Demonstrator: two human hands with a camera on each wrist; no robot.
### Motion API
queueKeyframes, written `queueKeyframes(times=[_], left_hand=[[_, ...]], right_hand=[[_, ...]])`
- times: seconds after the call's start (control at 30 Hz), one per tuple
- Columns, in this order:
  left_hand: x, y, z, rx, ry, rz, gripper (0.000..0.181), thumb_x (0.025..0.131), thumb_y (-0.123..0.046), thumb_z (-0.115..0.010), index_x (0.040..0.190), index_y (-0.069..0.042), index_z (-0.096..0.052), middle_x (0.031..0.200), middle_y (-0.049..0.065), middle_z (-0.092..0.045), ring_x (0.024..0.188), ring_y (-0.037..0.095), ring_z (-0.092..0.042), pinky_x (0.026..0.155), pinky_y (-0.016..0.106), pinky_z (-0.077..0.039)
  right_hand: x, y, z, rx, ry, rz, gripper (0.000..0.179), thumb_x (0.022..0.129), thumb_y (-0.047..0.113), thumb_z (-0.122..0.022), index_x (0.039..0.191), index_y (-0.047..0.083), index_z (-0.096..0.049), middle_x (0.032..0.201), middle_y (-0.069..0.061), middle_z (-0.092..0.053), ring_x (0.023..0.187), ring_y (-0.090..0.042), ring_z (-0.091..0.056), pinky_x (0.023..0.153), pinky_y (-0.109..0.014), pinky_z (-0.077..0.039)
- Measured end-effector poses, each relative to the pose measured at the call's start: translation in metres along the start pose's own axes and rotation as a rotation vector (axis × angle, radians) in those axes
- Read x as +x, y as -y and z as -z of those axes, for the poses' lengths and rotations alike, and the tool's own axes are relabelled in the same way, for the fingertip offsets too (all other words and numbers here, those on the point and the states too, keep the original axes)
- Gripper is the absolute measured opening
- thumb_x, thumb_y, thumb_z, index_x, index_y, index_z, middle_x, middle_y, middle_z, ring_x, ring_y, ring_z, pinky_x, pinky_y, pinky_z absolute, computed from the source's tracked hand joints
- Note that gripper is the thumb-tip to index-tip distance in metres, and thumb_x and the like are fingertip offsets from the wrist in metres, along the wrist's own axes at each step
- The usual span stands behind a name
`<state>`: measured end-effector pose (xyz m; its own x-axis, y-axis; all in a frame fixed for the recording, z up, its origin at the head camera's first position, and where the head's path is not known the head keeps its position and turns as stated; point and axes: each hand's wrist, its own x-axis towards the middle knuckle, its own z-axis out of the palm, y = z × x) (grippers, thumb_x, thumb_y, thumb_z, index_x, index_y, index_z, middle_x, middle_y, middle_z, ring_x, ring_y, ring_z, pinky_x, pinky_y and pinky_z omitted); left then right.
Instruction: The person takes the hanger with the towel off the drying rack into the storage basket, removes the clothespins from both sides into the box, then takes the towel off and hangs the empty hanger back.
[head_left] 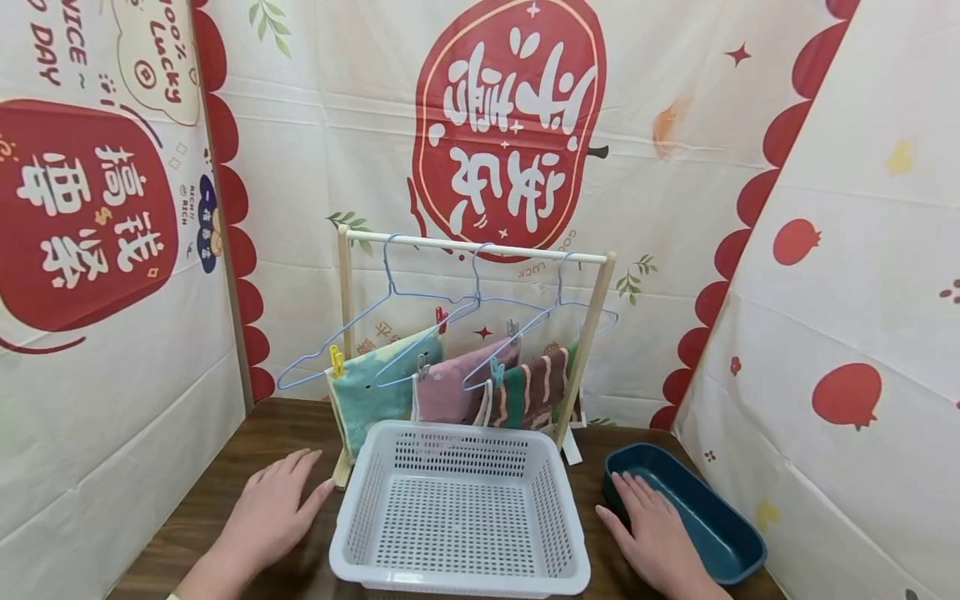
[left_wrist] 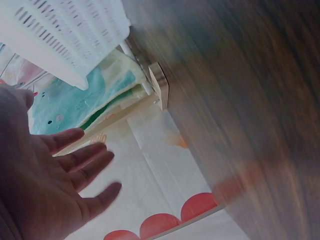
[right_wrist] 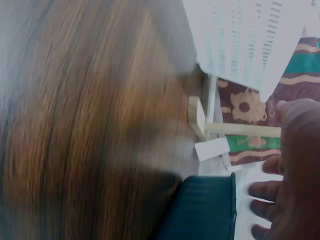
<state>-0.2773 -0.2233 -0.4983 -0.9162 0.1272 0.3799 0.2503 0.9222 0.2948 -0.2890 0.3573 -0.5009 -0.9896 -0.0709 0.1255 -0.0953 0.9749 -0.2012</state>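
Head view took in a white perforated basket (head_left: 459, 581) on a brown wood-grain counter (head_left: 217, 483). At the basket's 12 o'clock stood a small wooden rack (head_left: 588, 333), and three pale blue hangers (head_left: 477, 279) hung from its white rail (head_left: 517, 250). A teal cloth (head_left: 378, 392) was pegged to the hanger toward 9 o'clock by a yellow clip (head_left: 337, 360) and a red clip (head_left: 441, 319); a pink cloth (head_left: 446, 400) hung from the middle one, and a brown striped cloth (head_left: 540, 392) from the one toward 3 o'clock. The left hand (head_left: 273, 508) was at the basket's 9 o'clock, fingers extended, thumb held apart and pointing toward the rack's foot. The right hand (head_left: 652, 533) was at 3 o'clock, fingers nearly straight and thumb out, overlapping the side of a dark blue tub (head_left: 701, 517); whether it touched the rim could not be told. A printed curtain (head_left: 322, 183) rose behind the rack.

Left wrist view had the left hand at 8 o'clock, its fingers loosely spread, with the basket at 10 o'clock and the rack's foot near 12.

Right wrist view was blurred over the counter. The right hand sat between 3 and 4 o'clock, fingers slightly apart; the basket was toward 1, a white tag (right_wrist: 212, 148) near 4 and the tub at 5.
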Motion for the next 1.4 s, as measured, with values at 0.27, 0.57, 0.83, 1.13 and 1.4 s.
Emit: queueKeyframes(times=[0.27, 0.57, 0.83, 1.13, 1.4], left_hand=[[0.003, -0.005, 0.006, -0.155, 0.006, 0.026, 0.037, 0.109, -0.041, -0.072, 0.127, -0.009, -0.074, 0.127, 0.009, -0.074, 0.114, 0.035, -0.074, 0.096, 0.064, -0.061], [0.007, -0.010, 0.010, -0.162, -0.051, -0.015, 0.018, 0.105, -0.028, -0.078, 0.116, -0.013, -0.075, 0.115, 0.003, -0.073, 0.106, 0.028, -0.074, 0.090, 0.058, -0.064], [0.022, -0.021, 0.023, -0.228, 0.025, -0.004, 0.005, 0.103, -0.023, -0.080, 0.104, -0.024, -0.075, 0.095, -0.010, -0.069, 0.088, 0.012, -0.065, 0.078, 0.040, -0.061], [0.042, -0.041, 0.037, -0.301, 0.068, -0.066, 0.004, 0.105, -0.021, -0.080, 0.106, -0.022, -0.076, 0.096, -0.009, -0.068, 0.085, 0.011, -0.061, 0.073, 0.031, -0.058], [0.057, -0.058, 0.042, -0.343, 0.088, -0.125, 0.006, 0.106, -0.025, -0.078, 0.108, -0.020, -0.075, 0.098, -0.011, -0.070, 0.089, 0.010, -0.064, 0.073, 0.029, -0.058]], right_hand=[[-0.005, 0.019, 0.011, 0.127, -0.103, -0.017, 0.075, 0.111, 0.064, -0.054, 0.150, 0.000, -0.064, 0.148, -0.025, -0.065, 0.138, -0.048, -0.059, 0.112, -0.073, -0.049], [-0.008, 0.043, 0.013, 0.193, -0.122, 0.000, 0.062, 0.109, 0.054, -0.067, 0.147, 0.005, -0.066, 0.141, -0.015, -0.070, 0.124, -0.035, -0.067, 0.106, -0.065, -0.058], [-0.008, 0.068, 0.009, 0.367, -0.001, -0.107, 0.070, 0.104, 0.053, -0.075, 0.155, 0.009, -0.059, 0.124, -0.003, -0.072, 0.100, -0.018, -0.068, 0.089, -0.052, -0.067], [-0.004, 0.084, 0.011, 0.366, -0.004, -0.096, 0.070, 0.104, 0.046, -0.076, 0.160, 0.009, -0.055, 0.129, -0.008, -0.068, 0.100, -0.019, -0.067, 0.087, -0.052, -0.067], [-0.001, 0.101, 0.007, 0.294, -0.037, -0.065, 0.072, 0.104, 0.046, -0.077, 0.161, 0.008, -0.055, 0.135, -0.013, -0.064, 0.098, -0.021, -0.065, 0.089, -0.051, -0.065]])
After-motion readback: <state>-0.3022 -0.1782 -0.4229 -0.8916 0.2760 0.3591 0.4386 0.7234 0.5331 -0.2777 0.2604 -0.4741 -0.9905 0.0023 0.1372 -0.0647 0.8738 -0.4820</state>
